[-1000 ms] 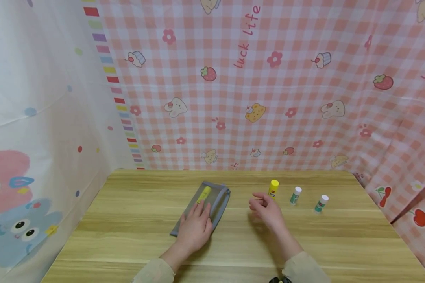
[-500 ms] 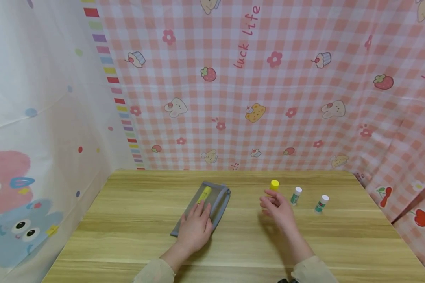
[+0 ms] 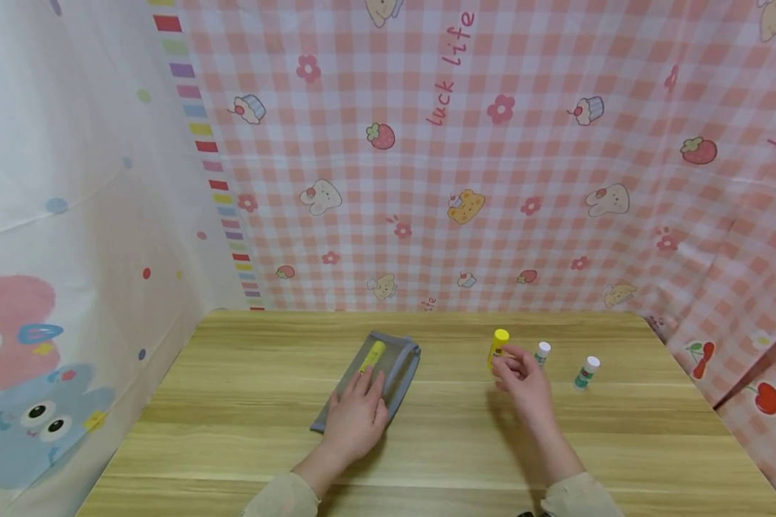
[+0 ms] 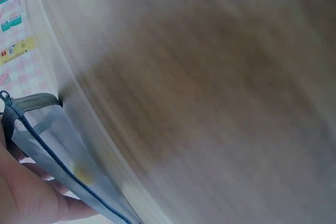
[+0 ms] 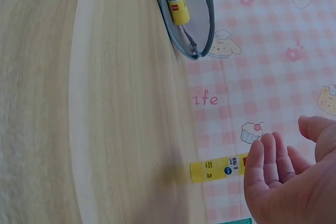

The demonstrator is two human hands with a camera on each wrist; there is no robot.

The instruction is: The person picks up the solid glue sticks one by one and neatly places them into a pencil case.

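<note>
My left hand (image 3: 356,420) rests on a grey mesh zip pouch (image 3: 397,359) lying on the table, its fingers extended over it. Through the mesh shows a yellow glue stick (image 3: 373,354); the right wrist view looks into the pouch's mouth (image 5: 212,9). Just right of the pouch, another yellow glue stick (image 3: 499,341) stands upright. My right hand (image 3: 527,384) hovers close in front of it, fingers loosely bent and holding nothing. Behind those fingers, a white-capped green glue stick (image 3: 543,350) is partly hidden. A similar one (image 3: 586,373) stands farther right.
The wood-grain table (image 3: 233,402) ends at a pink checked cloth (image 3: 427,158) hung behind it. A white printed cloth (image 3: 90,179) hangs on the left. In the left wrist view the near tabletop is blurred.
My right hand has moved to the right, passing in front of the standing yellow glue stick and now covering part of the nearer white-capped one. The left hand and pouch stay put.
</note>
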